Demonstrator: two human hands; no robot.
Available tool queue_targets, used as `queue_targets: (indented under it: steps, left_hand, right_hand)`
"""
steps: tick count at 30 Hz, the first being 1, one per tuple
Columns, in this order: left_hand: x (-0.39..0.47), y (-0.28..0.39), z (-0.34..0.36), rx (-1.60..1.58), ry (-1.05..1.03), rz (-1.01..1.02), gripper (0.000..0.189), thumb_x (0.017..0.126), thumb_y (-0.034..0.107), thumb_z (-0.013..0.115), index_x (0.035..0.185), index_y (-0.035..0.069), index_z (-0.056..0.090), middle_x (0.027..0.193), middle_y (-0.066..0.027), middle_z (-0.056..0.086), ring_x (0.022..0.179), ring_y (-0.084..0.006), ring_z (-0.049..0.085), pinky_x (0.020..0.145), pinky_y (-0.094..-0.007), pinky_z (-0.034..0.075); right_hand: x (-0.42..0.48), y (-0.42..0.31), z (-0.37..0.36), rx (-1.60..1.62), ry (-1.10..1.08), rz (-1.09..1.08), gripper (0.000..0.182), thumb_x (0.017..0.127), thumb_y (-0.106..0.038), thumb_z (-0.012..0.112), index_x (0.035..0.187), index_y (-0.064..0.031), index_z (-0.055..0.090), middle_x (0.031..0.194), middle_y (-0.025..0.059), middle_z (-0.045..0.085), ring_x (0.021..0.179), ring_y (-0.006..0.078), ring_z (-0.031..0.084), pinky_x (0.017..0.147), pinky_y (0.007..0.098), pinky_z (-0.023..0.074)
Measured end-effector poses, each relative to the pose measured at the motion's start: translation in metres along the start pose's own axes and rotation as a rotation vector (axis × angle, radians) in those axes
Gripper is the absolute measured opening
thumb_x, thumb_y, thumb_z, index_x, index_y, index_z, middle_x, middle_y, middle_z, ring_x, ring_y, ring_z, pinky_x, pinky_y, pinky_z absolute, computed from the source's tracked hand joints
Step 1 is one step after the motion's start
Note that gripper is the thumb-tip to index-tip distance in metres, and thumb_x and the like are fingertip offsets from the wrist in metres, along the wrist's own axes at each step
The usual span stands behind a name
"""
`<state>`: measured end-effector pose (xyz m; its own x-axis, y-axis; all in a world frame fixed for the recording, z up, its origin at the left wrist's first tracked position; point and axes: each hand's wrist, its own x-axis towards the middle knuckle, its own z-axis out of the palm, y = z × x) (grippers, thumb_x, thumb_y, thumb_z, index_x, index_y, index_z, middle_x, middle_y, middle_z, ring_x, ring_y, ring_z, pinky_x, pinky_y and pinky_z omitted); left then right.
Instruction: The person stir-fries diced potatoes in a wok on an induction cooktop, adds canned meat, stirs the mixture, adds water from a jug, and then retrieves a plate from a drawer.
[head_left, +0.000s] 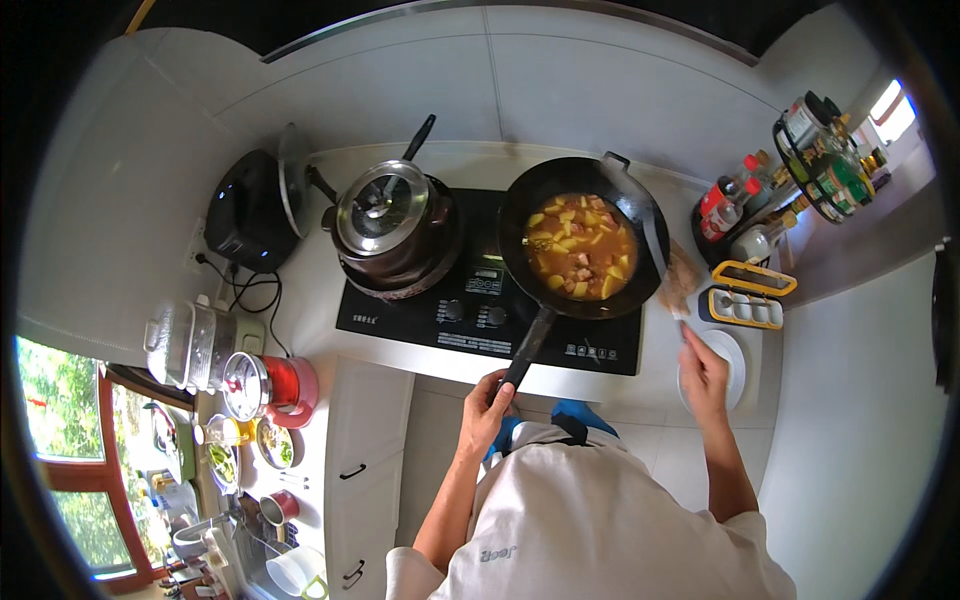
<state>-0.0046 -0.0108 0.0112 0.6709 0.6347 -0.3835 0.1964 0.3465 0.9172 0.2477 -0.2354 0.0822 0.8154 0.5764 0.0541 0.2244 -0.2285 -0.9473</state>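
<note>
My left hand (484, 411) is closed around the long black handle of a wok (519, 277), which sits on the right side of the black cooktop (480, 319). Chunks of potato and meat lie in a brown-orange broth (581, 244) inside it. To the right of the wok, my right hand (703, 369) grips the handle of a spatula (676, 285), whose wide brownish head is blurred beside the wok's rim. Below that hand, a white plate (733, 375) is partly covered by it.
A lidded dark pot (386, 255) occupies the left burner. Sauce bottles (724, 210), a spice rack (825, 165) and an open seasoning box (742, 307) stand at the right. A black appliance (251, 210), a red glass kettle (283, 382) and bowls of food (277, 444) are on the left.
</note>
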Motion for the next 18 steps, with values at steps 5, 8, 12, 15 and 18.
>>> queue_targets:
  steps: [5,8,12,15,18]
  left_hand:
    - [-0.008,-0.002,-0.001,0.006,0.029,0.030,0.047,0.094,0.030,0.061,0.124,-0.005,0.056,0.091,-0.0068,0.065,0.078,-0.0093,0.057,0.067,-0.0232,0.046]
    - [-0.007,-0.005,-0.002,-0.012,0.033,-0.003,0.046,0.094,0.029,0.062,0.125,-0.005,0.055,0.093,-0.0068,0.064,0.081,-0.0099,0.056,0.070,-0.0230,0.047]
    - [-0.007,0.002,0.001,0.017,0.030,-0.023,0.049,0.094,0.032,0.062,0.124,-0.006,0.055,0.093,-0.0071,0.064,0.084,-0.0109,0.059,0.070,-0.0232,0.047]
    - [-0.010,0.001,-0.001,0.012,0.009,-0.023,0.051,0.093,0.034,0.063,0.124,-0.006,0.055,0.093,-0.0074,0.064,0.085,-0.0110,0.060,0.070,-0.0229,0.047]
    - [-0.007,-0.003,-0.006,0.004,-0.013,-0.004,0.051,0.093,0.034,0.063,0.123,-0.006,0.055,0.093,-0.0075,0.064,0.085,-0.0110,0.059,0.069,-0.0228,0.046]
  right_hand:
    - [0.001,0.005,0.007,0.137,0.001,0.139,0.031,0.096,-0.013,0.058,0.125,-0.0030,0.061,0.072,-0.0065,0.048,0.059,0.0009,0.037,0.051,0.0171,0.0297]
    - [0.005,-0.002,0.010,0.010,0.090,-0.187,0.031,0.095,-0.012,0.059,0.125,-0.0030,0.061,0.071,-0.0072,0.048,0.059,0.0006,0.036,0.050,0.0170,0.0290]
    - [0.014,-0.015,0.014,0.139,-0.008,0.196,0.032,0.097,-0.011,0.056,0.128,-0.0056,0.059,0.072,-0.0058,0.049,0.055,0.0005,0.036,0.046,0.0168,0.0281]
    - [0.002,-0.001,0.016,0.100,-0.002,0.133,0.032,0.097,-0.011,0.055,0.128,-0.0057,0.059,0.073,-0.0054,0.050,0.055,0.0008,0.036,0.047,0.0168,0.0286]
    - [-0.006,0.002,0.022,0.043,0.032,-0.024,0.031,0.097,-0.011,0.056,0.127,-0.0034,0.060,0.072,-0.0083,0.047,0.059,0.0002,0.035,0.050,0.0166,0.0282]
